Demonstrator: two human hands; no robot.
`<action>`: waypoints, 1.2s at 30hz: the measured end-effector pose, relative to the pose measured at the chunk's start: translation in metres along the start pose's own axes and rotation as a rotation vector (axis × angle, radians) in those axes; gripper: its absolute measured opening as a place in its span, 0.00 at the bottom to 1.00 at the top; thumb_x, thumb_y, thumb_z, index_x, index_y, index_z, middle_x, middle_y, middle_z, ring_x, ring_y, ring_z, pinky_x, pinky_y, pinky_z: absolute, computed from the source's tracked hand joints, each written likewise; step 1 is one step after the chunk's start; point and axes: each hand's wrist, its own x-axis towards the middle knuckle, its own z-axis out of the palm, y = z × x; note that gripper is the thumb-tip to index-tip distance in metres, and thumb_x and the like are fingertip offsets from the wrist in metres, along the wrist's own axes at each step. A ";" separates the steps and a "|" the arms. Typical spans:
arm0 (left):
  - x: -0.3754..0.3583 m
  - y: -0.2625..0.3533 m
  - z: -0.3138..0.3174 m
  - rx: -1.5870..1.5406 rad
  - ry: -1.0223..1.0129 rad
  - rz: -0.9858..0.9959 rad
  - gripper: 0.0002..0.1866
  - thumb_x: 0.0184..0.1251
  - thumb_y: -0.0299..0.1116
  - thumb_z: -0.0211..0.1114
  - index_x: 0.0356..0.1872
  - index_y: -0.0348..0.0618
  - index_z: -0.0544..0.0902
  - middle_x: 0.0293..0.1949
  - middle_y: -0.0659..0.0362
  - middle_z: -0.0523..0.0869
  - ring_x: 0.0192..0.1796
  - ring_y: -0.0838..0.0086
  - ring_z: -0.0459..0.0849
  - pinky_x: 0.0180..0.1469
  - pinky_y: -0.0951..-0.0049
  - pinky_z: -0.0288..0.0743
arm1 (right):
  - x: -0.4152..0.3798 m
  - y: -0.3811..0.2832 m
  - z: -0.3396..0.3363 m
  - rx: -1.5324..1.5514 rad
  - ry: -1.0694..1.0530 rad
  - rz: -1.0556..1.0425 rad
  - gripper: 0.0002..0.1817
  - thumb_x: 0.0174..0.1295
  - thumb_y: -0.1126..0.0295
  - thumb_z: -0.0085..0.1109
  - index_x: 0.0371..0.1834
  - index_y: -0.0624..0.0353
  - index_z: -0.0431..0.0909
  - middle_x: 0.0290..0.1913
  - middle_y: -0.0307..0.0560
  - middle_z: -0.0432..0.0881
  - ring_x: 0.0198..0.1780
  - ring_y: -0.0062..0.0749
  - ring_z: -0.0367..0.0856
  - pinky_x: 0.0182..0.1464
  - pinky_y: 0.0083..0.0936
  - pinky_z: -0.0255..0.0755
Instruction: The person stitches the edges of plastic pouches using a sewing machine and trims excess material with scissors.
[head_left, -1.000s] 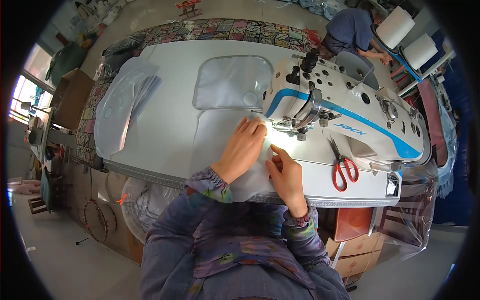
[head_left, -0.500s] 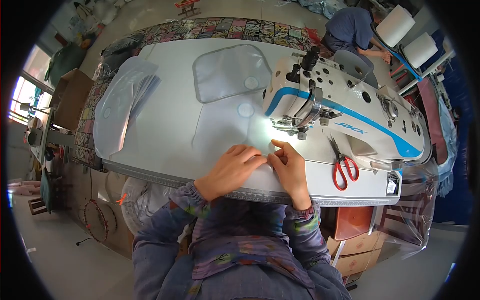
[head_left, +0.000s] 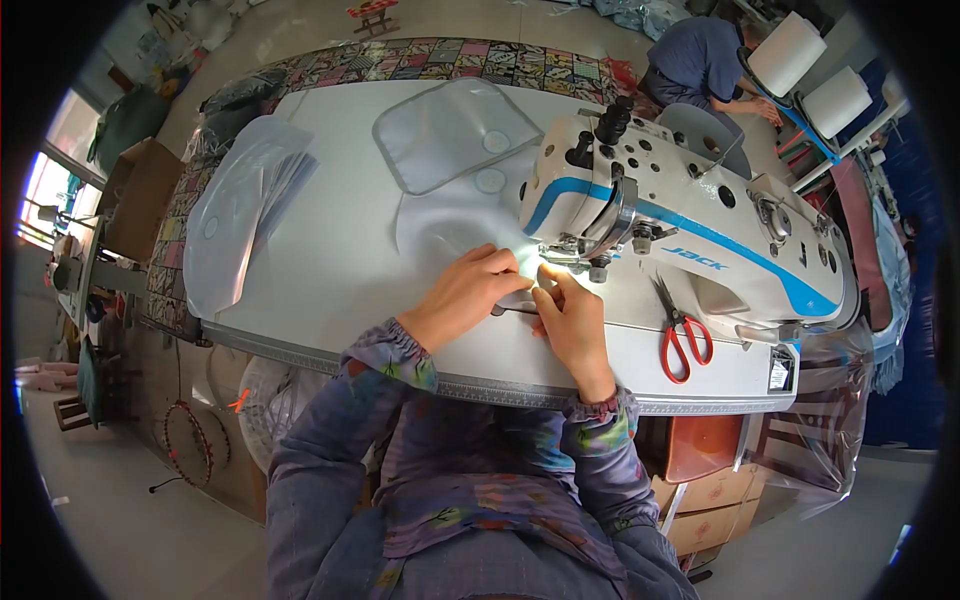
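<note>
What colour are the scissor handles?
The scissor handles are red, seen best in the head view.

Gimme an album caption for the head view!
Left hand and right hand work a translucent sheet at a sewing machine.

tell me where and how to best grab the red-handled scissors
Best, I'd judge, by the red handles, the right hand coming from the table's near edge: the scissors lie flat, loops toward the wearer, blades pointing away.

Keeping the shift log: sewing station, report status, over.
Left hand and right hand at translucent sheet, grip unclear. Sheet beside sewing machine. Red-handled scissors lie right, clear of hands.
</note>
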 end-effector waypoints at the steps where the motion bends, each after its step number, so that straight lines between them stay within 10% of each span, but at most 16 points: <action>1: 0.004 -0.003 -0.001 0.037 -0.022 0.021 0.16 0.62 0.24 0.66 0.50 0.48 0.91 0.43 0.62 0.84 0.50 0.63 0.84 0.52 0.66 0.83 | 0.000 -0.001 0.000 -0.013 0.001 -0.002 0.21 0.76 0.76 0.62 0.69 0.68 0.80 0.27 0.41 0.84 0.23 0.21 0.83 0.25 0.22 0.77; 17: 0.024 0.044 0.019 0.389 -0.169 -0.156 0.16 0.58 0.25 0.67 0.49 0.36 0.86 0.46 0.54 0.80 0.52 0.58 0.83 0.53 0.61 0.84 | -0.023 -0.005 -0.027 -0.146 0.059 -0.040 0.19 0.77 0.73 0.61 0.68 0.66 0.82 0.24 0.42 0.84 0.20 0.23 0.82 0.25 0.24 0.77; 20: 0.030 0.018 0.003 -0.037 -0.248 -0.094 0.16 0.63 0.24 0.69 0.53 0.36 0.88 0.52 0.49 0.84 0.52 0.54 0.86 0.54 0.59 0.84 | -0.045 0.024 -0.070 -0.402 0.312 -0.135 0.18 0.74 0.75 0.64 0.65 0.63 0.84 0.37 0.48 0.88 0.34 0.25 0.87 0.36 0.27 0.81; 23: 0.044 -0.063 -0.057 -0.394 -0.186 -0.338 0.19 0.70 0.28 0.71 0.61 0.40 0.87 0.55 0.45 0.88 0.52 0.49 0.90 0.55 0.53 0.85 | -0.069 0.059 -0.133 -0.812 0.541 -0.161 0.21 0.70 0.77 0.63 0.66 0.61 0.83 0.55 0.60 0.85 0.53 0.57 0.86 0.54 0.42 0.82; 25: 0.038 -0.100 -0.083 0.444 0.154 -0.409 0.17 0.69 0.28 0.71 0.57 0.40 0.88 0.51 0.46 0.90 0.51 0.47 0.91 0.51 0.51 0.86 | -0.089 0.058 -0.151 -0.981 0.455 -0.017 0.27 0.68 0.79 0.62 0.72 0.59 0.78 0.59 0.61 0.83 0.58 0.60 0.84 0.58 0.46 0.80; 29: 0.026 -0.156 -0.095 0.841 -0.056 -0.575 0.07 0.68 0.26 0.66 0.43 0.41 0.88 0.44 0.48 0.89 0.47 0.50 0.93 0.46 0.52 0.88 | -0.086 0.052 -0.142 -1.013 0.384 -0.073 0.32 0.65 0.81 0.61 0.75 0.59 0.74 0.58 0.62 0.84 0.62 0.62 0.82 0.60 0.49 0.79; 31: 0.015 -0.162 -0.115 0.883 -0.083 -0.529 0.07 0.69 0.26 0.64 0.43 0.41 0.88 0.44 0.48 0.89 0.48 0.49 0.93 0.46 0.51 0.89 | -0.083 0.033 -0.139 -0.747 0.225 -0.113 0.33 0.65 0.81 0.61 0.76 0.60 0.72 0.59 0.61 0.83 0.58 0.64 0.84 0.59 0.48 0.79; 33: -0.001 -0.156 -0.153 0.863 0.145 -0.558 0.10 0.72 0.27 0.60 0.45 0.44 0.90 0.43 0.50 0.89 0.47 0.50 0.93 0.46 0.52 0.88 | -0.084 0.018 -0.129 -0.300 -0.101 0.059 0.35 0.67 0.81 0.64 0.80 0.59 0.70 0.54 0.49 0.85 0.49 0.32 0.86 0.53 0.29 0.79; 36: -0.035 -0.109 -0.229 0.919 0.371 -0.547 0.13 0.73 0.29 0.62 0.50 0.51 0.93 0.43 0.51 0.88 0.45 0.52 0.91 0.47 0.54 0.86 | -0.084 -0.016 -0.071 0.381 -0.486 0.022 0.39 0.70 0.79 0.66 0.84 0.59 0.63 0.55 0.45 0.83 0.51 0.25 0.83 0.56 0.25 0.77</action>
